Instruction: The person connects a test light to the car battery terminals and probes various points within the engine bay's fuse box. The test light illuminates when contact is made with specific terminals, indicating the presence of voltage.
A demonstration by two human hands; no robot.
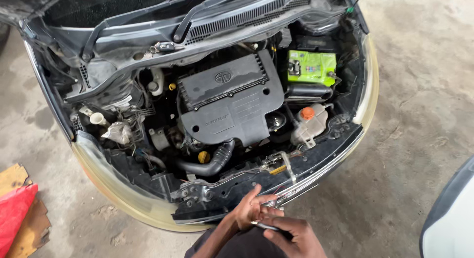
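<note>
Right hand, fingers clenched on a thin metal tool; left hand, fingers loosely curled, touching the tool's tip just beside the right fingers. Directly beyond the fingers: front crossmember with latch. Farther out: engine cover, orange-capped reservoir, green battery. Well left of the fingers, on the floor: red cloth.

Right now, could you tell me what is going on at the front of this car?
A person stands at the open engine bay of a car with its hood raised. Both hands are together at the front edge, near the hood latch. The right hand holds a slim metal tool, and the left hand touches its tip. The green-topped battery sits untouched.
</note>
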